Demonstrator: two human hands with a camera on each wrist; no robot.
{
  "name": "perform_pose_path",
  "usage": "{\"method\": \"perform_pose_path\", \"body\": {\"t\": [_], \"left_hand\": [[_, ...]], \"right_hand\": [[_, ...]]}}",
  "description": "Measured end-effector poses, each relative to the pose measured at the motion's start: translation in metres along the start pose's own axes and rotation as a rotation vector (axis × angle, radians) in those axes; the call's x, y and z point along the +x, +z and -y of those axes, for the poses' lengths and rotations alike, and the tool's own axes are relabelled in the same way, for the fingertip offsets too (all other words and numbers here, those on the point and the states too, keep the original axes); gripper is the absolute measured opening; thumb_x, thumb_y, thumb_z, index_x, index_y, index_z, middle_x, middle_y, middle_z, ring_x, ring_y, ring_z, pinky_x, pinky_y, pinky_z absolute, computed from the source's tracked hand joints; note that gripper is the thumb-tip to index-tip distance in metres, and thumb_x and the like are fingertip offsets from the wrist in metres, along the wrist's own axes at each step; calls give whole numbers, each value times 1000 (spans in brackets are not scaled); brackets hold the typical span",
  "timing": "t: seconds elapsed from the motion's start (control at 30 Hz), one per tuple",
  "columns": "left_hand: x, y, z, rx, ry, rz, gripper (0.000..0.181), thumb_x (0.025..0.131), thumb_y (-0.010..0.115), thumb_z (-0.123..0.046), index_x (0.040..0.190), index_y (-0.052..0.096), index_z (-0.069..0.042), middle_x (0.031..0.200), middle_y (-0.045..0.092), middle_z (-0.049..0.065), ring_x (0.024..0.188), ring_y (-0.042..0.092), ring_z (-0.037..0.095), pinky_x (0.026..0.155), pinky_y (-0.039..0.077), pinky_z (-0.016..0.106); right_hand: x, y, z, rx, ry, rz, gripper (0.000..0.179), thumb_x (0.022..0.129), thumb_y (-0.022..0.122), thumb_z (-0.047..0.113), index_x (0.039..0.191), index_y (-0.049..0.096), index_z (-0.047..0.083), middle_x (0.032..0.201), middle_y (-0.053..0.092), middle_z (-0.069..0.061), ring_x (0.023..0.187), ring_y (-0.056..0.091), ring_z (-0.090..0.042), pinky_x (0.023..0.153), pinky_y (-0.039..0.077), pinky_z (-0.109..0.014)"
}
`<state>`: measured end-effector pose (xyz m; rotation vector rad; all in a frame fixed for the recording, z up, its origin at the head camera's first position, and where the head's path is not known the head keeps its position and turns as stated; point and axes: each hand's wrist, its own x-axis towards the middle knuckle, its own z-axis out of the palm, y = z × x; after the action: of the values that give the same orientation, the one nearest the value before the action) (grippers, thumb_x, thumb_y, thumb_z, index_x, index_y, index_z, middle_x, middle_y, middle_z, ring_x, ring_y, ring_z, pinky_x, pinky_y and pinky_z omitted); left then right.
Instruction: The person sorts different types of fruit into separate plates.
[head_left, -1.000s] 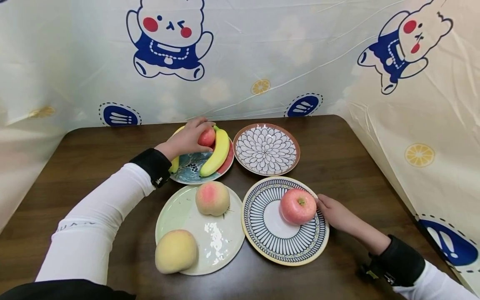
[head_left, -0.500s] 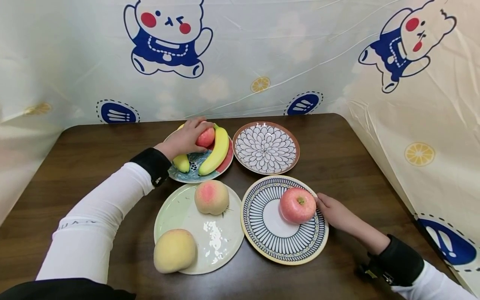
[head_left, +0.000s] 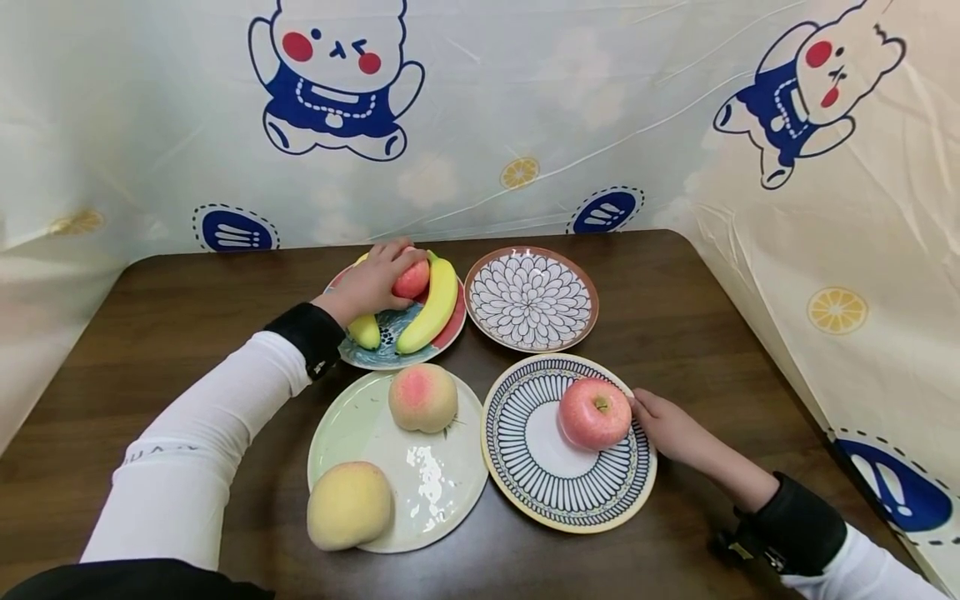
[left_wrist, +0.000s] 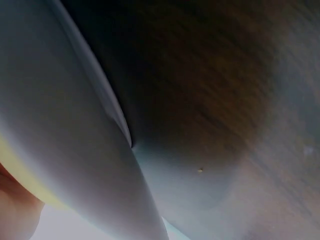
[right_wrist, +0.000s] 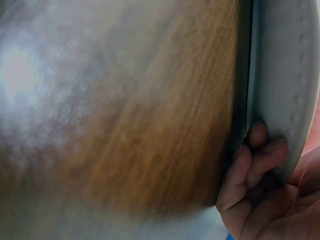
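In the head view, my left hand point(head_left: 375, 283) holds a red apple point(head_left: 411, 279) over the blue-and-red plate point(head_left: 387, 360) at the back left, fingers over its top and thumb at its near side. A banana point(head_left: 435, 312) lies to the right of that apple, and a second yellow banana point(head_left: 364, 332) shows partly under the hand. My right hand point(head_left: 670, 427) pinches the right rim of a striped plate point(head_left: 570, 510) that bears a larger pink-red apple point(head_left: 595, 414). The right wrist view shows fingers point(right_wrist: 270, 157) curled beneath this plate's rim point(right_wrist: 277, 75).
A pale green plate point(head_left: 420, 508) at front left carries a blushed peach point(head_left: 423, 397) and a yellow mango-like fruit point(head_left: 350, 506) overhanging its edge. Behind the striped plate stands a brown-rimmed flower-patterned plate point(head_left: 532, 300). A printed curtain point(head_left: 480, 108) hangs behind the dark wooden table point(head_left: 697, 333).
My left hand has shifted slightly on the back-left plate, so more of the left banana's lower end shows. My right hand stays at the striped plate's rim.
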<state>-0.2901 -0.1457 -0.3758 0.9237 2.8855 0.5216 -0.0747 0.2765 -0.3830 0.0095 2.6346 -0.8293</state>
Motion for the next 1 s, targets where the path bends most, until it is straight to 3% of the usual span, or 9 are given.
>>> {"method": "perform_pose_path", "body": {"t": [0.3,0.53,0.83,1.0], "left_hand": [[-2,3,2,2,5,-17,77,86,82,-18,151,42,-15,158,31,23,145,30,46,110,48,61],[-6,-4,0,-18,6,-27,75,86,82,-18,150,44,-16,156,34,21,142,33,44,108,49,62],[-5,-37,-10,1,49,-83,73,83,84,-17,146,48,-15,150,40,20,135,41,43,102,52,62],[1,-68,-29,14,100,-139,75,82,85,-15,147,47,-16,152,39,18,139,37,42,102,52,62]], "right_hand": [[-1,0,0,-5,-11,-2,34,111,34,14,126,53,-10,108,62,-23,101,59,-31,89,51,-48],[-1,0,0,7,-10,5,33,111,35,15,124,54,-9,104,62,-20,98,58,-30,85,50,-43],[-1,-1,0,3,-13,9,31,111,35,14,119,54,-8,95,60,-17,93,59,-28,80,48,-39],[-2,-1,0,0,-19,3,32,111,35,14,121,54,-9,97,61,-18,94,59,-29,81,49,-41]]}}
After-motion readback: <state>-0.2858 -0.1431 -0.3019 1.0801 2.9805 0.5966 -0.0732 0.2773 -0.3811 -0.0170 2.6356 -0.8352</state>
